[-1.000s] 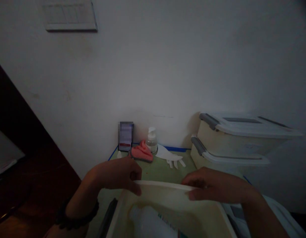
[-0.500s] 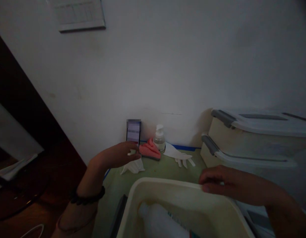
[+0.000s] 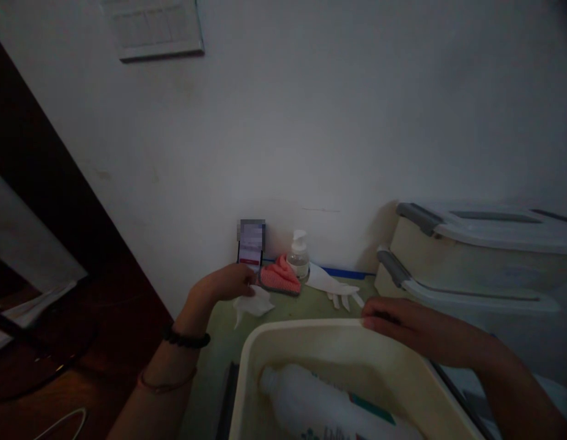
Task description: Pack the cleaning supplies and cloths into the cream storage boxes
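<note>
With fingers drawn together, my left hand (image 3: 237,283) pinches the upper edge of a thin, crumpled white piece (image 3: 254,302); whether it is a tissue or a glove I cannot tell. My right hand (image 3: 393,316) is closed over the far rim of a cream plastic bin (image 3: 306,327). Inside the bin a large white bottle (image 3: 306,400) lies on its side, its neck toward the left. Just right of my left hand are a pink cloth (image 3: 279,278) with a grey edge and a clear pump bottle (image 3: 299,256). A white glove (image 3: 329,282) lies flat beyond the bin.
A phone (image 3: 251,244) leans against the wall behind my left hand. Lidded storage boxes (image 3: 466,263) with grey latches stand stacked at the right. The green tabletop (image 3: 292,308) meets the wall along blue tape (image 3: 342,273). A framed sheet (image 3: 157,30) hangs upper left.
My left hand has come down onto the crumpled white piece and its fingers have closed on it. The bin and the bottle in it show higher in view. My right hand stays at the rim.
</note>
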Demonstrator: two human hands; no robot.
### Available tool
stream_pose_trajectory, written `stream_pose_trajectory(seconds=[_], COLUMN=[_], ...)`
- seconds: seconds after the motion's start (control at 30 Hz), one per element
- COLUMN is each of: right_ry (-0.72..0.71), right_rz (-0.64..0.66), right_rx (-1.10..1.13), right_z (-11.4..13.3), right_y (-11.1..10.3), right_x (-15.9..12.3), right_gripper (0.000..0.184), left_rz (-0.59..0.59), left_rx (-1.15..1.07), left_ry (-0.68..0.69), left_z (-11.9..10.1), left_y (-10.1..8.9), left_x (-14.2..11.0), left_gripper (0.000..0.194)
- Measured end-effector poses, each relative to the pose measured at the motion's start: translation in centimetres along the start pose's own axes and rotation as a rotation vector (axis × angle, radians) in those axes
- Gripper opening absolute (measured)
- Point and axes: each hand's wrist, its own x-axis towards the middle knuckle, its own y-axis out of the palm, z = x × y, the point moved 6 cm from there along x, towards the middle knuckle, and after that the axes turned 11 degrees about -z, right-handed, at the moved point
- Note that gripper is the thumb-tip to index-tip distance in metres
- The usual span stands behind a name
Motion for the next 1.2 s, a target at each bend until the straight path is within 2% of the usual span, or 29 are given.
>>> stream_pose_trajectory(seconds=[0.23,0.4,0.53,0.63,0.7,0.83,0.9,1.03,1.2], right_ry=[0.023,0.046,0.104,0.064,0.039,0.024,0.013,-0.045,-0.097], right_rz=[-0.1,-0.187,-0.335,-0.422,-0.392,-0.249,-0.188,-0.184,-0.195], right_rx=[-0.023,-0.071,-0.141,-0.137,-0.042,0.178,0.221,0.203,0.256], right_z=[-0.2,-0.4,-0.2,1.2,2.5,4.8,5.4,5.9,6.7], right_y=[0.0,-0.2,-1.3,-2.2,-2.0,-0.2,0.8,1.2,0.7], right_x=[0.3,1.0,0.8,-0.1,-0.8,-1.3,-1.2,-0.8,-0.7], right_gripper=[0.034,0.033,0.031,0.031,0.036,0.058,0.063,0.041,0.026], left_rz=[-0.264,-0.455,-0.59,-0.632,-0.593,-0.307,-0.221,-0.191,-0.153], left_rx=[-0.133,-0.487,-0.476,-0.465,-0.504,-0.603,-0.592,-0.545,-0.505], left_ry=[0.079,0.112,0.15,0.219,0.235,0.283,0.288,0.275,0.319], left_z=[-3.0,-4.4,-5.9,-7.6,-8.6,-10.8,-11.4,-11.8,-12.5], left_y=[-4.3,-6.0,-7.0,-7.7,-7.7,-6.2,-5.5,-5.0,-4.7], left_x=[-1.5,-2.2,-3.1,-4.3,-4.9,-5.4,-5.4,-5.2,-5.3], left_gripper=[0.028,0.026,0.022,0.02,0.02,0.021,0.021,0.023,0.024])
